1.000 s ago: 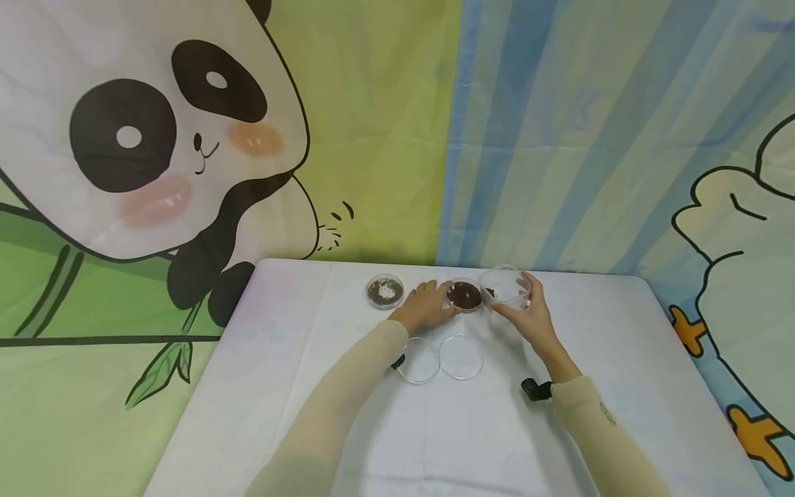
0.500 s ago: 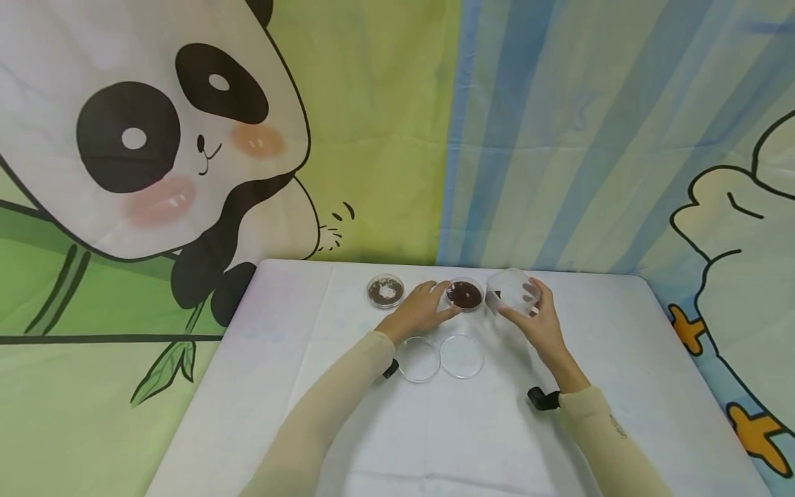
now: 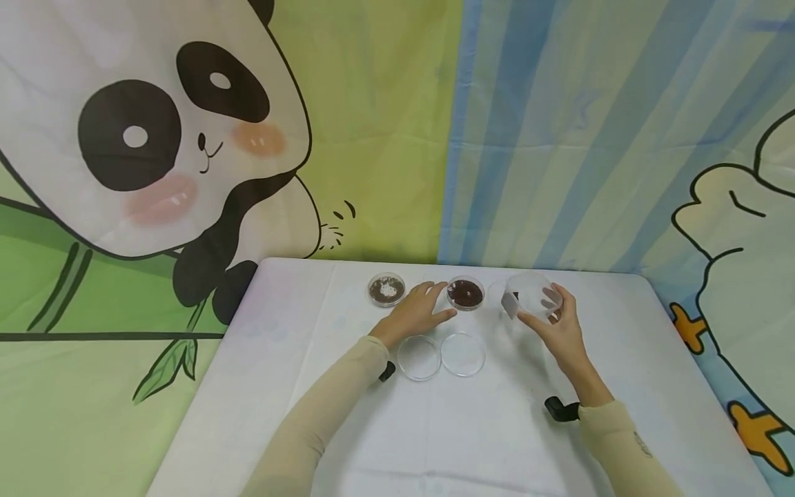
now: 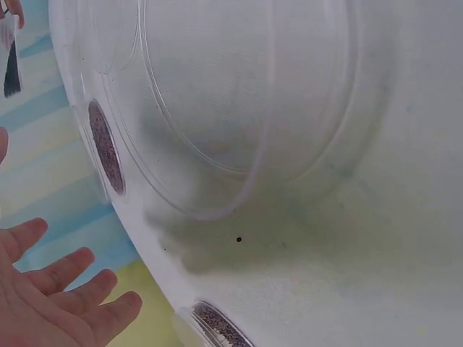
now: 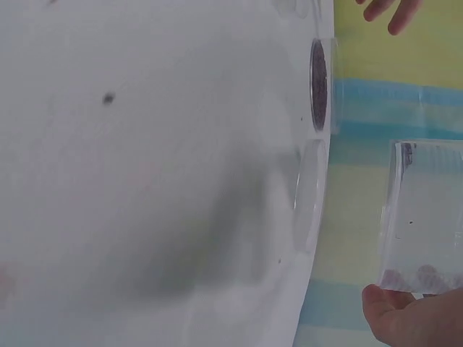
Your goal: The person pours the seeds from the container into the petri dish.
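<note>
My right hand (image 3: 559,331) grips a clear, round plastic container (image 3: 531,295) by its right side, thumb in front, fingers behind. The container is raised over the table, and a dark strip shows at its left wall. In the right wrist view the container (image 5: 427,217) looks see-through with straight walls. My left hand (image 3: 413,316) is spread, fingertips just left of a petri dish of dark brown grains (image 3: 465,294), holding nothing. Left of that hand lies another petri dish (image 3: 386,290) with dark bits and a white patch. Part of a clear dish (image 5: 309,195) stands beyond the dark one.
Two clear round dish pieces, a left one (image 3: 419,378) and a right one (image 3: 463,375), lie side by side nearer me. All rest on a white-covered table (image 3: 422,435). A cartoon-printed cloth (image 3: 373,138) hangs right behind its far edge.
My right hand has carried the clear container to the right and slightly nearer me, away from the dark dish. My left hand has drawn back a little from that dish's rim.
</note>
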